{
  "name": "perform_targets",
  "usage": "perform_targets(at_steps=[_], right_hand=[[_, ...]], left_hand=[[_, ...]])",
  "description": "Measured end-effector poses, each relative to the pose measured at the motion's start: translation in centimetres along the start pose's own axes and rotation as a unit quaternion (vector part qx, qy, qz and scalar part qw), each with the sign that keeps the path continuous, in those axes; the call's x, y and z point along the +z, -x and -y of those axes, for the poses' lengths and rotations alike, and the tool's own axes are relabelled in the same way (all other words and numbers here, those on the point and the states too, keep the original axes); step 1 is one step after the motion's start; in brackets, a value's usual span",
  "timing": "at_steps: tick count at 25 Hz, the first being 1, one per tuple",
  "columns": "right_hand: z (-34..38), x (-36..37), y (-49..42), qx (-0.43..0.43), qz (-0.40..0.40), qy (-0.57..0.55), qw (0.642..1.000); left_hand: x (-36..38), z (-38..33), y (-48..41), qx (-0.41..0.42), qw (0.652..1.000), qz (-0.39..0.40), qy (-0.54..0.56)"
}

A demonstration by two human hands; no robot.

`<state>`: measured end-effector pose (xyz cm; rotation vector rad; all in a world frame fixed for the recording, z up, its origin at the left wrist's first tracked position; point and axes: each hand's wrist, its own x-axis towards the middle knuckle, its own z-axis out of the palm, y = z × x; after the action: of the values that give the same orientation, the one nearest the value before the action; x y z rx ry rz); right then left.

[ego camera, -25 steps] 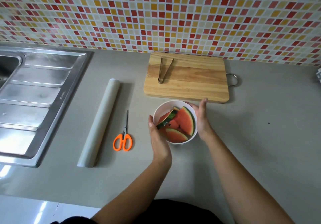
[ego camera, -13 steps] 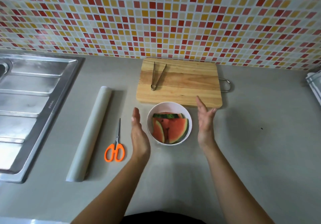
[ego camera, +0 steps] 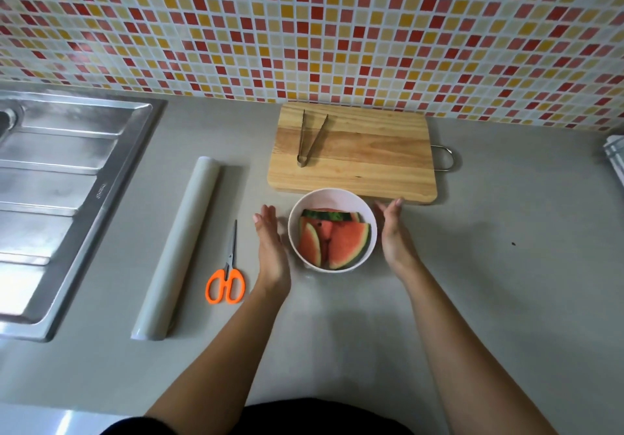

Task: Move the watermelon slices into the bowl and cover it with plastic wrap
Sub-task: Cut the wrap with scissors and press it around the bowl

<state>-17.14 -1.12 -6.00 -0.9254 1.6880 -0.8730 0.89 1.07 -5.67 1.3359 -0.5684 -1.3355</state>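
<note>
A white bowl (ego camera: pixel 331 198) stands on the grey counter just in front of the cutting board. Inside it lie several watermelon slices (ego camera: pixel 341 240), red flesh up with green rind. My left hand (ego camera: pixel 271 249) hovers open a short way left of the bowl, palm toward it, not touching. My right hand (ego camera: pixel 393 237) is open on the bowl's right side, close to the rim with a thin gap. A long white roll of plastic wrap (ego camera: pixel 182 242) lies on the counter further left.
Orange-handled scissors (ego camera: pixel 227 276) lie between the roll and my left hand. A wooden cutting board (ego camera: pixel 371 157) with metal tongs (ego camera: pixel 310 139) sits behind the bowl. A steel sink drainer (ego camera: pixel 64 191) fills the left. Tiled wall behind; something white at the right edge (ego camera: pixel 616 157).
Both hands held the bowl a second ago; they have let go and now flank it, open. The bowl rests on the counter with the slices settled flat.
</note>
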Motion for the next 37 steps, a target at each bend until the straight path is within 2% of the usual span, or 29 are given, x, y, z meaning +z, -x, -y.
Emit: perform_targets(at_steps=[1, 3, 5, 6, 7, 9, 11, 12, 14, 16, 18, 21, 26, 28, 31, 33, 35, 37], right_hand=[[0.2, -0.4, -0.3, -0.028, -0.019, -0.003, 0.999], [1.0, 0.0, -0.6, -0.072, 0.018, -0.037, 0.997], [1.6, 0.8, -0.5, -0.078, 0.069, -0.034, 0.994], [1.7, 1.1, -0.2, -0.074, 0.068, -0.014, 0.995], [1.7, 0.9, 0.2, -0.066, 0.043, 0.009, 0.997], [1.6, -0.1, 1.1, -0.07, -0.068, 0.083, 0.992], [1.6, -0.9, 1.9, -0.086, -0.173, 0.198, 0.961], [1.5, -1.1, 2.0, -0.105, -0.195, 0.215, 0.951], [1.4, -1.0, 1.5, -0.163, -0.161, 0.137, 0.964], [1.3, -0.4, 1.1, -0.189, -0.049, 0.029, 0.98], [0.2, 0.4, 0.6, -0.183, 0.02, -0.011, 0.983], [-1.6, 1.6, 0.0, -0.187, 0.015, -0.062, 0.98], [-1.8, 1.9, -0.6, -0.126, -0.006, -0.093, 0.988], [-1.5, 2.0, -0.3, -0.102, -0.018, -0.071, 0.992], [-0.8, 1.5, -0.1, -0.055, -0.035, 0.011, 0.998], [-0.5, 0.6, -0.4, -0.052, -0.02, 0.032, 0.998], [0.0, 0.1, -0.5, -0.095, 0.004, -0.025, 0.995], [0.3, 0.4, -0.6, -0.118, 0.053, -0.106, 0.986]], left_hand=[[-0.2, 0.4, 0.6, -0.01, 0.999, -0.048, 0.005], [0.1, 1.9, 3.1, -0.019, 0.995, -0.098, -0.013], [1.2, 2.9, 5.5, -0.004, 0.998, -0.046, -0.043], [1.6, 2.7, 5.3, -0.003, 0.998, -0.02, -0.054], [1.7, 2.1, 4.2, -0.013, 0.998, -0.001, -0.058], [0.8, 0.0, 0.9, -0.013, 0.996, 0.035, -0.079], [-0.9, -1.7, -2.0, 0.002, 0.998, 0.026, -0.064], [-1.6, -1.9, -2.7, 0.004, 0.999, 0.007, -0.047], [-2.2, -1.3, -2.3, 0.012, 0.999, 0.006, -0.036], [-2.0, -0.1, -0.7, 0.037, 0.997, 0.063, -0.032], [-1.1, 0.6, 0.1, 0.053, 0.991, 0.117, -0.046], [0.7, 0.5, -0.6, 0.043, 0.986, 0.147, -0.063], [1.4, 0.5, -1.3, -0.013, 0.988, 0.147, -0.036], [1.3, 0.4, -1.6, -0.028, 0.986, 0.157, -0.054], [0.6, -0.3, -2.7, -0.042, 0.969, 0.212, -0.122], [0.2, -0.9, -3.6, -0.042, 0.962, 0.219, -0.156], [0.4, -1.4, -4.1, -0.035, 0.97, 0.208, -0.124], [1.3, -1.5, -3.9, -0.054, 0.968, 0.235, -0.07]])
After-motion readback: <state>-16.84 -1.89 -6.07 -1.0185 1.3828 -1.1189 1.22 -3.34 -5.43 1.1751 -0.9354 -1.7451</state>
